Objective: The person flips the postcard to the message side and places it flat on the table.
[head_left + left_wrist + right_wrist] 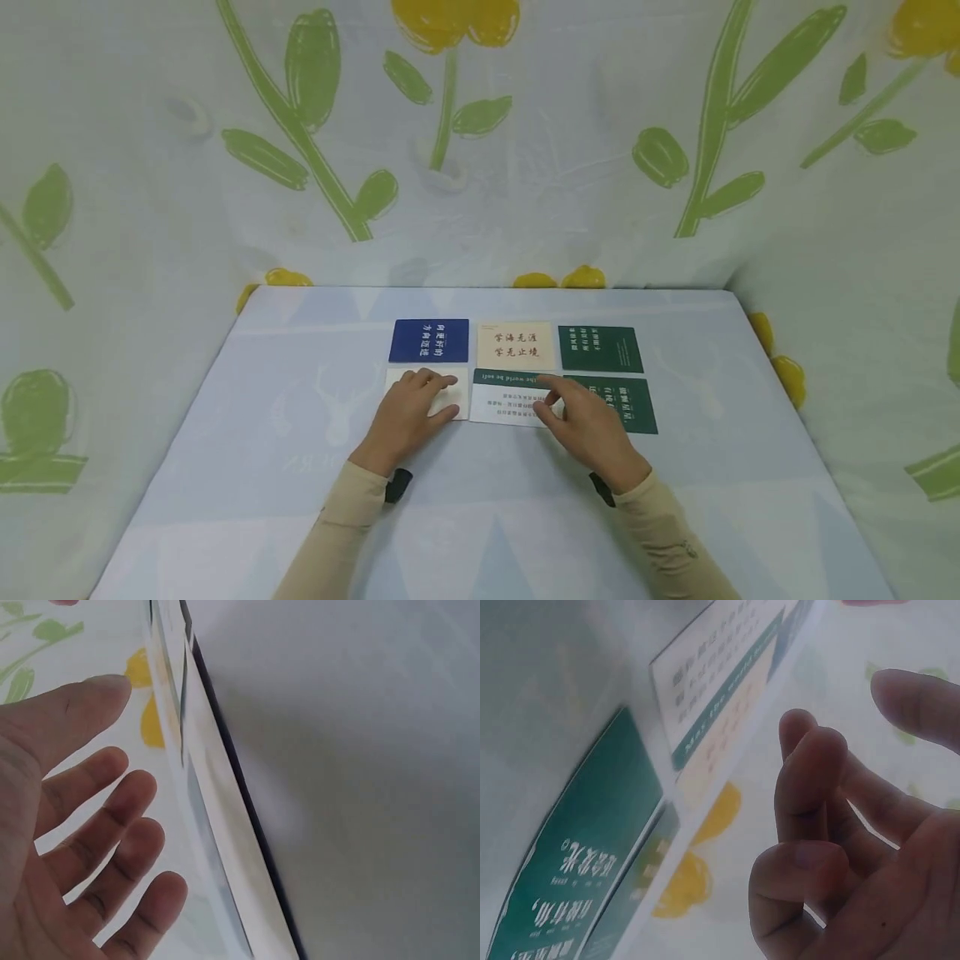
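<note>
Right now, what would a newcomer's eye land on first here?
Probably the dark blue card at the back left of two rows of cards on the pale table. Next come the two hands over the front row, the left hand by the pale card, the right hand over the white card in the middle. Behind, big yellow flowers top the backdrop.

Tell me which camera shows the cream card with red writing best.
The head view: the cream card lies in plain sight there, both large lines of writing upright. The right wrist view shows only a slanted, foreshortened strip of it beyond the green-banded white card. In the left wrist view, I can't pick it out for certain.
</note>
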{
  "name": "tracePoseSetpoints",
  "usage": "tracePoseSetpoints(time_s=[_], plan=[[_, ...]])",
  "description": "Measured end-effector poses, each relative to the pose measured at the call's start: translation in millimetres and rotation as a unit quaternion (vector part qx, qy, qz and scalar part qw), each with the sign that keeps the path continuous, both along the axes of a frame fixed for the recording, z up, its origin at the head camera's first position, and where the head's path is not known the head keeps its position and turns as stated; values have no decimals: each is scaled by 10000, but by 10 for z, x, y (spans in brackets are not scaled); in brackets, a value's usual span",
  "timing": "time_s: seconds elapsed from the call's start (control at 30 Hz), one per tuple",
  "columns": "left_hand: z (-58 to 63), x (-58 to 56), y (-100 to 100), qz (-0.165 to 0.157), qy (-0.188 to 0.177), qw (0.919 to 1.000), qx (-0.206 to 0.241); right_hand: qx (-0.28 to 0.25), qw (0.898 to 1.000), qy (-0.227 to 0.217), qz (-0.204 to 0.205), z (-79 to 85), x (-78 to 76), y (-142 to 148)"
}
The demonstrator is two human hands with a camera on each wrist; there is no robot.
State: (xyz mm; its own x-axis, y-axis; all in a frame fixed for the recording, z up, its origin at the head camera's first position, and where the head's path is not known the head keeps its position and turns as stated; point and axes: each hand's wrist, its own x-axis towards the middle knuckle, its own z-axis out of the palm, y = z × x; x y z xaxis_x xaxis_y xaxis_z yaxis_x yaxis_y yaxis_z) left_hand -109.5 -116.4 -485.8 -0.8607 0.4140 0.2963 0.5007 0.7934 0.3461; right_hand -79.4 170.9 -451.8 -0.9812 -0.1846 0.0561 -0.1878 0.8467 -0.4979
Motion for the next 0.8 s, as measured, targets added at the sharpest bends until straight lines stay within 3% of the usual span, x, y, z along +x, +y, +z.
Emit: tracePoseSetpoints(time_s=[0.17, 0.37, 0.8], plan=[[19, -118, 143, -213, -276, 9989, -302, -28, 9999, -119, -33, -29, -1, 80], [53, -284, 297, -438, -322, 9971, -530, 137, 9998, -135, 4, -75, -1, 187], [64, -451, 440, -210, -1189, 9837, -1330, 529, 9984, -99, 196, -138, -115, 321]])
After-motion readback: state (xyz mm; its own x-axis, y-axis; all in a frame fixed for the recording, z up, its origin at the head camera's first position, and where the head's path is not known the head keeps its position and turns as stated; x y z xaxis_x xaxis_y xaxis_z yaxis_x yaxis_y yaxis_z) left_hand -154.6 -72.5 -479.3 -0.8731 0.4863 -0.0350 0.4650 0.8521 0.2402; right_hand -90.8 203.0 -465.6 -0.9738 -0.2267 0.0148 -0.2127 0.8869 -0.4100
